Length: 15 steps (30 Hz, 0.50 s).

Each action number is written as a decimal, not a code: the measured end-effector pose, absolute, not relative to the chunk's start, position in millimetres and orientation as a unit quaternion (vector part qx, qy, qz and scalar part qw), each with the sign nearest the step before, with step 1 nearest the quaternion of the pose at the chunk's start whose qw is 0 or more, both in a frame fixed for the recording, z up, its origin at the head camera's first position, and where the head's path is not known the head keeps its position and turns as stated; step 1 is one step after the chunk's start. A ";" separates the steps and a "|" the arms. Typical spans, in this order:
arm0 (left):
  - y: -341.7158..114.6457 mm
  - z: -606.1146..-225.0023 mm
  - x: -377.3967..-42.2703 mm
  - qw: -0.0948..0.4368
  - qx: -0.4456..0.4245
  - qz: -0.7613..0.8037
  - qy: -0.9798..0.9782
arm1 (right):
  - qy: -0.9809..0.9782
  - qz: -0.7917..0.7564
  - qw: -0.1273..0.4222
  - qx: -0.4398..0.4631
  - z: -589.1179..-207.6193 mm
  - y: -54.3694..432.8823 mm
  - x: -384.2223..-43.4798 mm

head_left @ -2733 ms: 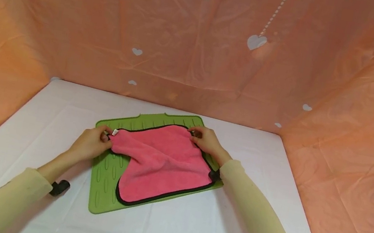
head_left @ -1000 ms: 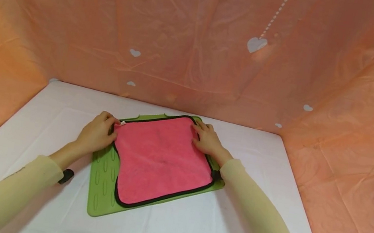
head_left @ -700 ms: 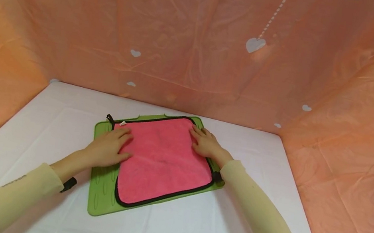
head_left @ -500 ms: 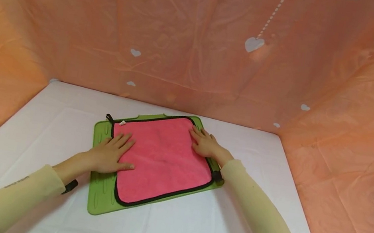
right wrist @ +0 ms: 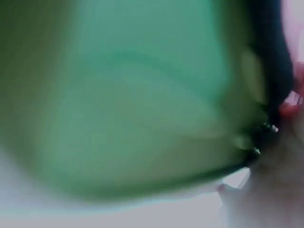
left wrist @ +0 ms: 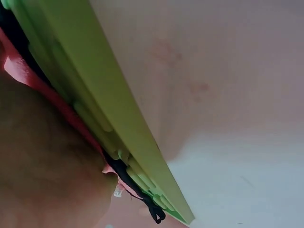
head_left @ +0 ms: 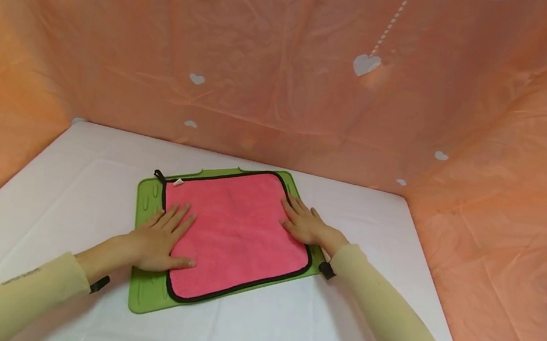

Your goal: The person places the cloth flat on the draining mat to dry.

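A pink cloth (head_left: 239, 224) with black edging lies spread flat on a green ridged mat (head_left: 141, 292). Its black hanging loop and white tag show at the far left corner. My left hand (head_left: 157, 241) rests on the cloth's left edge with fingers spread and thumb out over the pink. On the right edge my right hand (head_left: 305, 222) lies with straight fingers across the black border. In the left wrist view the mat's rim (left wrist: 109, 95) runs beside the hand. Close up and blurred, a corner of the mat (right wrist: 142, 118) fills the right wrist view.
The mat sits on a white-covered table (head_left: 249, 332). An orange sheet (head_left: 268, 63) with pale hearts hangs behind and on both sides. A black wrist camera (head_left: 99, 284) sticks out below the left sleeve, another (head_left: 326, 270) below the right.
The bunched cloth has become flat. My left hand has let go of its far left corner, moved nearer and spread on the edge; my right hand has slid slightly nearer along the right edge.
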<state>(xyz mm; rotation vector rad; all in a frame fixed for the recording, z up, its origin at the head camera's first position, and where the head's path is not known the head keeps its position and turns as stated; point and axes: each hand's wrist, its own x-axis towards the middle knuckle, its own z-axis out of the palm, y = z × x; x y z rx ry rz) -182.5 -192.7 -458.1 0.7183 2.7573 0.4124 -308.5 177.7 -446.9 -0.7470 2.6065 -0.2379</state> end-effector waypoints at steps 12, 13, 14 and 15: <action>-202.9 -431.7 -173.5 0.106 0.236 0.165 0.952 | 0.926 -0.100 0.232 -0.279 -420.8 195.7 -290.2; -207.3 -430.1 -174.2 0.095 0.228 0.168 0.954 | 0.927 -0.116 0.222 -0.280 -419.3 200.3 -288.8; -212.3 -428.4 -174.9 0.084 0.220 0.169 0.957 | 0.928 -0.130 0.208 -0.282 -417.9 205.5 -286.7; -217.8 -426.6 -175.3 0.073 0.211 0.170 0.960 | 0.929 -0.145 0.190 -0.282 -416.4 210.8 -284.2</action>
